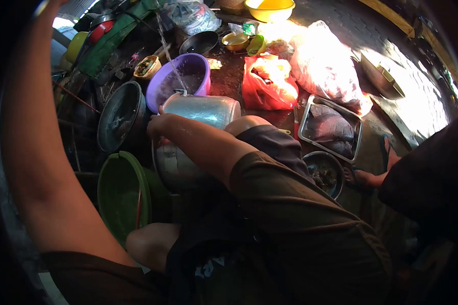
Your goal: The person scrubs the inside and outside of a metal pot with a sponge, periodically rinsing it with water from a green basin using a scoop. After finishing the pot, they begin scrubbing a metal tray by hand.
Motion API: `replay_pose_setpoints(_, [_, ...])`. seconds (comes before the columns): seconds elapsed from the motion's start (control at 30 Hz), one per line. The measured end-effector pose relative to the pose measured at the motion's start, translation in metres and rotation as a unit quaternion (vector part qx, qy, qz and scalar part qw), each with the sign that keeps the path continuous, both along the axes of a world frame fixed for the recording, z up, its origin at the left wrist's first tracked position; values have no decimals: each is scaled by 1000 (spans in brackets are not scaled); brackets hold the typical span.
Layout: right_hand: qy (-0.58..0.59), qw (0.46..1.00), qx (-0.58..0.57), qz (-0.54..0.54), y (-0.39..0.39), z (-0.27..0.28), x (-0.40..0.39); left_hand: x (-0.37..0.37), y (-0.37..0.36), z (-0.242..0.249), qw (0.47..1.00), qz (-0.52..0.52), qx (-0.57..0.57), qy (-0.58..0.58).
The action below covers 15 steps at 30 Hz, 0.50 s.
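A large silver metal pot (201,111) lies tipped on its side in front of my knees, with a small handle on its upper side. My right hand (159,125) grips the pot's left edge; part of the fingers is hidden behind the rim. Just beyond stands a purple basin (207,76), and a thin stream of water (164,43) falls into it from above. My left arm reaches up along the left side, and its hand is beyond the top edge of the view.
Left of the pot are a dark round tub (103,134) and a green bucket (143,178). To the right lie a red plastic bag (249,94), a large pale bag (323,56), a metal tray (306,133) with a big dark fish, and a bowl (339,161). Another person's foot (371,179) is nearby.
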State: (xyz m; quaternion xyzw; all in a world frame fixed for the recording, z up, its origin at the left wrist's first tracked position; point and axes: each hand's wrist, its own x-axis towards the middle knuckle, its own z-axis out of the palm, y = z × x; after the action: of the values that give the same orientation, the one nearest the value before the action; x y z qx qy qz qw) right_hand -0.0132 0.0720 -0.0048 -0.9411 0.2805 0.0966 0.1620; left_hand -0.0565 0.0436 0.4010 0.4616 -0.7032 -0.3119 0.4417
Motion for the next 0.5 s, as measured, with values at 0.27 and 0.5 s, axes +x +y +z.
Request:
replay_pose_setpoints(0.27, [-3,996,20,83,-62,65,-30,91,9,-144,971,100,-89,-197])
replay_pose_setpoints(0.5, [-183,979,-61,-71,-6,24,-299,195,61,-418,916,111,148,-357])
